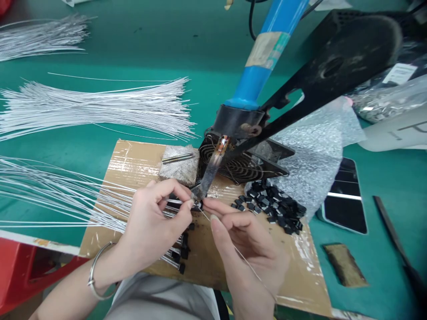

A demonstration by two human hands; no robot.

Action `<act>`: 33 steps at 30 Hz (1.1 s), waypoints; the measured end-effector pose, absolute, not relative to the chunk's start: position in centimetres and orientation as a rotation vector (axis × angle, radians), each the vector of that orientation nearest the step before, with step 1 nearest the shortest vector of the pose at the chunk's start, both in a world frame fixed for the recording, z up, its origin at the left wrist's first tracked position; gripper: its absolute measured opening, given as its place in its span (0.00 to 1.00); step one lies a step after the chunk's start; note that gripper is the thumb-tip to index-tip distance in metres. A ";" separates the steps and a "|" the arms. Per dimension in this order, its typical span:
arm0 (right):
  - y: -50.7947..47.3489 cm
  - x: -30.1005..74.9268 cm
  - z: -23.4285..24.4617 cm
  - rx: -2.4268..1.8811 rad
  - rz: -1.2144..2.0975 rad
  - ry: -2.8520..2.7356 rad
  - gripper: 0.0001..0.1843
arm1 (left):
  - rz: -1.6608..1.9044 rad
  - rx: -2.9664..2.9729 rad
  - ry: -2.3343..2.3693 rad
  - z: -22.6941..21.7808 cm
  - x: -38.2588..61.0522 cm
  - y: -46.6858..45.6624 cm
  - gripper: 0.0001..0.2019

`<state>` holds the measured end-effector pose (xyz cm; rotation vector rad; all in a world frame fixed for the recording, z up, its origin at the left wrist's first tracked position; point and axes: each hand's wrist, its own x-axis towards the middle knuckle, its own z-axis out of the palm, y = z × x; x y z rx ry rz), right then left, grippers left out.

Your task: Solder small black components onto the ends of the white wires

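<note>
My left hand is closed in a pinch on a thin white wire with a small black part at its end, held under the tip of a soldering iron. My right hand pinches a fine solder wire that runs back over the palm, its end touching the iron's tip. The iron has a blue handle and sits fixed in a black stand. Both hands work over a taped cardboard board. A pile of small black parts lies just right of the hands.
Bundles of thin white wires fan across the green table at left. A small fan and a grey block stand behind the iron tip. Bubble wrap, a phone, a brown sponge and plastic bags lie at right.
</note>
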<state>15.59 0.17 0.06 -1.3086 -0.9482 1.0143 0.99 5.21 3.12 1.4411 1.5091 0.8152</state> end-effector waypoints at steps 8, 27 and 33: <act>0.2 15.8 -0.1 -1.305 1.008 -0.969 0.10 | 0.809 1.439 1.517 3.1 1.0 5.1 0.06; 0.1 15.8 -0.4 -1.314 0.973 -1.016 0.10 | 0.824 1.430 1.509 2.6 1.1 5.1 0.06; 0.1 15.7 -0.3 -1.312 0.956 -1.019 0.10 | 0.822 1.452 1.516 2.7 1.0 5.1 0.07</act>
